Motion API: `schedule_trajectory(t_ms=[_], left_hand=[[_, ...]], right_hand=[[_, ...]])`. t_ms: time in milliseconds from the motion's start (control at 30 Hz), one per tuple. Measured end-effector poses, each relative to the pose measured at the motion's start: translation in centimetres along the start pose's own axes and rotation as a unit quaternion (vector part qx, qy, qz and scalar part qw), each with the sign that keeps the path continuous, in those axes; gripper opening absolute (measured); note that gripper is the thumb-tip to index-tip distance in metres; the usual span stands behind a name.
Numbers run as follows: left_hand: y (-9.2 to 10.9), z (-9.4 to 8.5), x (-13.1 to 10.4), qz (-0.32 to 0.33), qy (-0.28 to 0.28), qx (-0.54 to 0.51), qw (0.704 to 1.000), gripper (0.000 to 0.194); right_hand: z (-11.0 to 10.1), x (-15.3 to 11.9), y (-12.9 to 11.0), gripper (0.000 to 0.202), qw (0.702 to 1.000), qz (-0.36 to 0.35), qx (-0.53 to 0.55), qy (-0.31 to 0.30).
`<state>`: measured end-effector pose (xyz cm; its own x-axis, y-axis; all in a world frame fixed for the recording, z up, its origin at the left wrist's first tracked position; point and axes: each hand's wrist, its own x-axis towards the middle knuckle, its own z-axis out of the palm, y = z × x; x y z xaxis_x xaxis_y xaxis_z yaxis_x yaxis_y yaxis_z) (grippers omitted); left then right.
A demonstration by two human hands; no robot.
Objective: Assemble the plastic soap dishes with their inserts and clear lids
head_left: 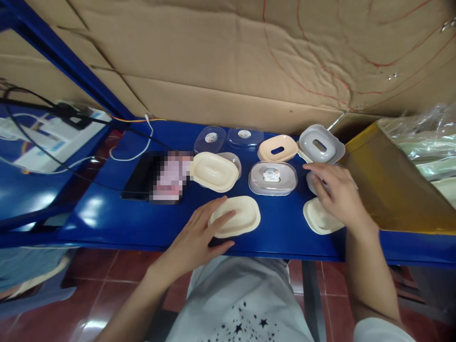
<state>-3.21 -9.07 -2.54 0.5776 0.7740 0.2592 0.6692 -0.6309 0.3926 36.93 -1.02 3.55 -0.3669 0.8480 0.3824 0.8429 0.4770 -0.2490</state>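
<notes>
One cream oval plastic dish point(246, 216), I judge light, stiff, best rim-held; left hand point(199, 232) spread wide over it, right hand point(338, 192) grip unclear.

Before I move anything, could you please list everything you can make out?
Dishes: at least three, cream, left-centre, front centre, front right
Clear lids: two, transparent, back
Slotted insert: one, peach, back
Slotted tray: one, grey, back right
Lidded box: one, grey, centre
Partly hidden pieces: two, grey, behind the left-centre and front-right dishes
Blurred item: one, black and pink, left
Power strip: one, white, far left
Cables: several, black and white, left
Carton: one, brown, right
Wrapped pieces: several, pale green, in carton
Table: one, blue, middle
Cardboard backdrop: one, brown, back
Floor tiles: several, red, below
Shirt: one, white, bottom
Left hand: one, bare, over the front-centre dish
Right hand: one, bare, front right
</notes>
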Motion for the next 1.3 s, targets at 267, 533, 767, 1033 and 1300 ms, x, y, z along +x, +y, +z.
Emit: schedule_trajectory(t_ms=[267, 533, 767, 1033, 1300], left_hand=[[0.0, 0.4, 0.4, 0.000, 0.002, -0.005, 1.000, 0.065], [0.3, 0.1, 0.2, -0.014, -0.011, -0.057, 0.998, 0.065], [0.9, 0.9, 0.9, -0.032, -0.038, -0.117, 0.992, 0.083], [0.7, 1.3, 1.4, -0.048, -0.072, -0.143, 0.986, 0.094], [0.9, 1.2, 1.7, -0.052, -0.081, -0.143, 0.985, 0.097]], right_hand=[[-0.4, -2.3, 4.4, 0.060, 0.982, 0.114, -0.083, -0.125], [0.7, -2.2, 2.9, 0.039, 0.995, 0.033, -0.063, -0.070], [-0.1, -0.7, 0.8, 0.045, 0.998, -0.006, -0.048, 0.031], [1.1, -0.3, -1.8, 0.042, 0.996, -0.046, -0.013, 0.072], [2.5, -0.4, -5.0, 0.056, 0.988, -0.142, 0.053, -0.018]])
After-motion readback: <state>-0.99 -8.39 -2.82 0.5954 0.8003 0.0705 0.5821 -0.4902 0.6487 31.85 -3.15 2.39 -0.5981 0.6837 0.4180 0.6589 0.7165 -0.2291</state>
